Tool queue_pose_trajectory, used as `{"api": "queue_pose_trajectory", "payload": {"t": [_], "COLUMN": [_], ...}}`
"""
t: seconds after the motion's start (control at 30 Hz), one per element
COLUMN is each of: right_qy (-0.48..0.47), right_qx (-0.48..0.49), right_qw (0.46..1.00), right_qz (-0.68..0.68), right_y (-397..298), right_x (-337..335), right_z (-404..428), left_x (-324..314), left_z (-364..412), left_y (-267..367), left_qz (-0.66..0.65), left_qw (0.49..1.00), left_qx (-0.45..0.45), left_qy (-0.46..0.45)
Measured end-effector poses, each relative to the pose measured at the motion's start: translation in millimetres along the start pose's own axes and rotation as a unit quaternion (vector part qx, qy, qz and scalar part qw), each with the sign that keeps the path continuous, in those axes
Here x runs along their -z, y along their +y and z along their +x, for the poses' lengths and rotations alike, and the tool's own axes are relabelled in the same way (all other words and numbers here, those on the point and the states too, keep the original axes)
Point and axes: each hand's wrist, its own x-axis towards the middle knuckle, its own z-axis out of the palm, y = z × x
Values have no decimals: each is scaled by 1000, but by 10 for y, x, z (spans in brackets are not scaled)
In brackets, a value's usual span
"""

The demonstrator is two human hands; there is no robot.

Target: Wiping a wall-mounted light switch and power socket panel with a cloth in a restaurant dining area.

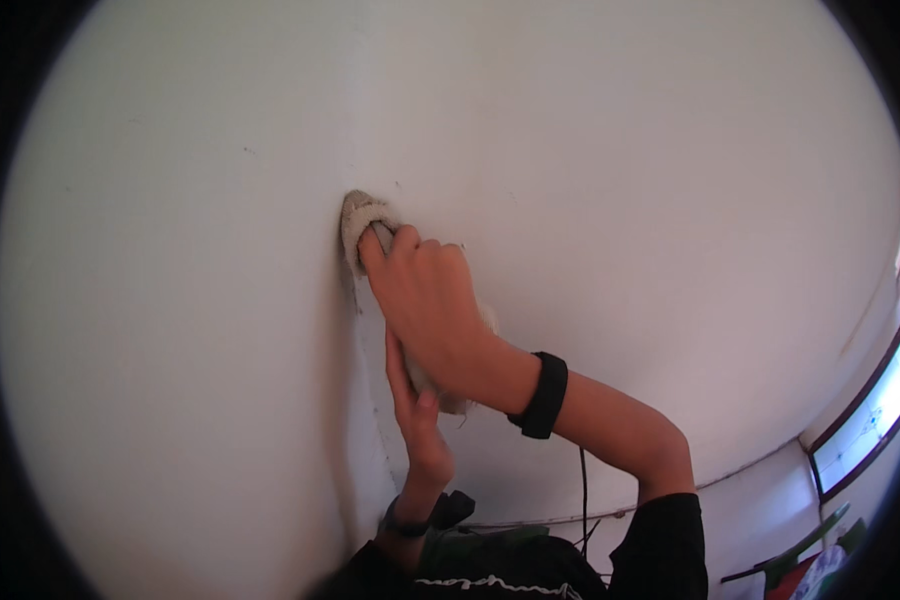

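My right hand point(431, 292) grips a beige ribbed knit cloth point(358, 210), pressing its top end into the corner between two white walls. Part of the fabric folds around the fingertips, and more of it shows behind and below the palm. Lower down, my left hand point(416, 405) has its thumb against the hanging lower part of the same cloth, with its fingers stretched upward along the corner. The right hand hides part of the left one and much of the cloth. Black bands circle both wrists.
The left wall point(180, 300) and right wall point(645, 225) bear small dark marks. A dark cable point(583, 495) hangs below my right forearm. At the far right are a dark-framed window point(866, 420) and a green chair point(810, 544) with fabric on it.
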Motion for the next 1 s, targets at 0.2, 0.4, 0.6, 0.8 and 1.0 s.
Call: {"api": "queue_pose_trajectory", "payload": {"t": [0.2,0.4,0.6,0.8,1.0], "right_qy": [72,46,-86,-121,-54], "right_qx": [3,-6,-92,-108,-130], "right_qw": [996,970,662,562,767], "right_qz": [59,237,739,811,626], "right_y": [30,81,413,538,448], "right_x": [-79,-188,-217,-125,28], "right_z": [-342,-536,-721,-745,-664], "left_x": [-92,-7,59,17,22], "left_z": [-105,-310,-310,-221,-219], "left_y": [7,-94,-75,-17,45], "left_qz": [20,13,176,192,217], "left_qw": [1000,998,979,962,957], "left_qx": [16,39,-87,-179,-162], "left_qy": [7,-38,-60,-72,-104]}}
